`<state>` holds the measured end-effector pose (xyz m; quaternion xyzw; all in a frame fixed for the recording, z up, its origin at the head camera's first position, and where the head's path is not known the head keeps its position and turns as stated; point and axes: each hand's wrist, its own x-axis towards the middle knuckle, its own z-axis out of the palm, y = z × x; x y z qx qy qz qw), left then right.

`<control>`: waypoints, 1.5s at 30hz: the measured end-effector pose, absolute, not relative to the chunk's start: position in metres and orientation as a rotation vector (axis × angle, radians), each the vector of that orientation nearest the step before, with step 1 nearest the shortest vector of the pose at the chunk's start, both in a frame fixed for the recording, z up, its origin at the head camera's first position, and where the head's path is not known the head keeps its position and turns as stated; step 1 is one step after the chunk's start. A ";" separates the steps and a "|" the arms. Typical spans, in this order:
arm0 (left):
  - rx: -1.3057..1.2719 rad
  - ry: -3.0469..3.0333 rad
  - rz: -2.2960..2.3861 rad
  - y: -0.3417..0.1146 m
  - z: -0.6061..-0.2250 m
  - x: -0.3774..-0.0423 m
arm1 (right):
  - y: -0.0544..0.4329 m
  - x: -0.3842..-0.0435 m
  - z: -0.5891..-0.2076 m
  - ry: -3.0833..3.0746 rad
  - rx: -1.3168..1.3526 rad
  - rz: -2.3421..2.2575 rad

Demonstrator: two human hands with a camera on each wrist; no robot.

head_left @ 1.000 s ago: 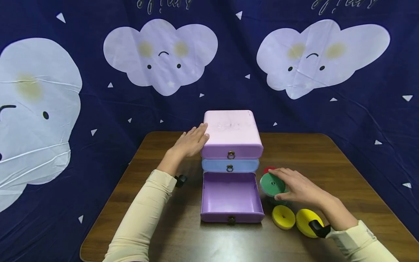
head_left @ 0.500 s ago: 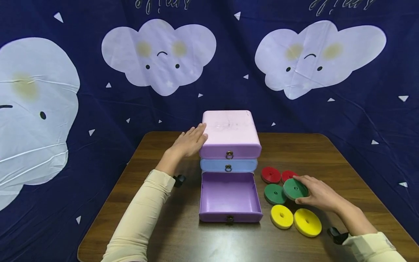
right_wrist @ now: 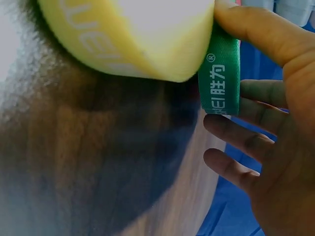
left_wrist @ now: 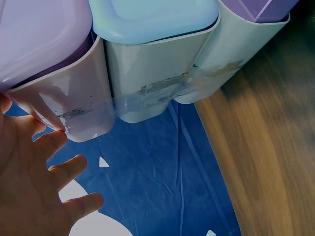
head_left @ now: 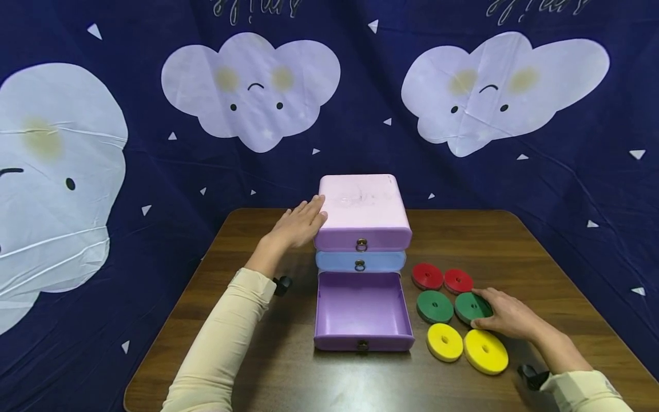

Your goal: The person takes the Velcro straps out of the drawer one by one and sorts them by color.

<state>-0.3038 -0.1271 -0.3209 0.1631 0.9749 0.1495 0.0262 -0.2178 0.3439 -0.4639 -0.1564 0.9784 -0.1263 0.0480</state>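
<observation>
With fingers extended, my left hand [head_left: 300,223] rests against the left side of a small three-drawer unit [head_left: 364,197] near its top. In the left wrist view, the fingertips of that hand [left_wrist: 37,167] touch the unit's side wall [left_wrist: 74,105]. My right hand [head_left: 509,313] grips a green tape roll [head_left: 471,308] at its right edge, thumb at the front and fingers behind. White printing shows on this green roll [right_wrist: 220,83] in the right wrist view. A second green roll [head_left: 435,306] lies just left of it. The roll in my hand appears to lie on the table.
Below the shut purple top drawer [head_left: 340,240] and blue middle drawer [head_left: 334,261], the purple bottom drawer [head_left: 363,309] is pulled out, with nothing inside. Two red rolls [head_left: 427,276] lie behind the green ones, two yellow rolls [head_left: 486,352] in front. A wooden table [head_left: 247,366] carries everything.
My right hand has moved right from over the left green roll, carrying the other green roll, then lowered it into line beside the first. The left hand has stayed at the drawer unit.
</observation>
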 end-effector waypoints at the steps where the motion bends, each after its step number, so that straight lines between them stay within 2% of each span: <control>1: 0.504 3.015 0.460 -0.127 -0.321 -0.303 | 0.344 -0.218 -0.465 2.981 -0.474 -0.384; 17: 0.498 3.019 0.463 -0.127 -0.322 -0.304 | 0.342 -0.218 -0.468 2.979 -0.458 -0.435; 24: 0.502 3.010 0.476 -0.127 -0.321 -0.303 | 0.333 -0.210 -0.454 3.093 -0.524 -0.490; 34: 0.502 3.004 0.478 -0.128 -0.320 -0.303 | 0.267 -0.173 -0.420 3.356 -0.515 -0.770; 45: 0.511 3.007 0.475 -0.127 -0.320 -0.303 | 0.187 -0.129 -0.424 3.144 -0.309 -1.283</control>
